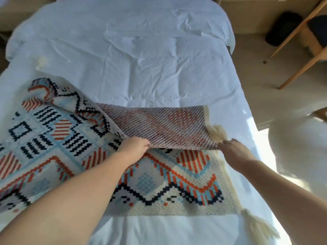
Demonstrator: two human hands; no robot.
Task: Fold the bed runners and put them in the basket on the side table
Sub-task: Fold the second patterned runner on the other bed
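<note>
A woven bed runner (pixel 58 138) with orange, navy and light-blue geometric patterns and cream tassels lies across the white bed (pixel 150 68). Its far right part is lifted and turned over toward me, showing the dull speckled underside (pixel 162 126). My left hand (pixel 136 145) pinches the turned-over edge near its middle. My right hand (pixel 233 147) grips the same edge at its right corner, just below a cream tassel (pixel 217 133). Another tassel (pixel 260 225) hangs at the near right corner. No basket or side table is in view.
The white duvet is wrinkled and fills most of the view. A wooden chair (pixel 307 38) with a dark seat stands on the beige floor at the upper right, beside a dark bag (pixel 283 29). Bright sunlight falls along the bed's right edge.
</note>
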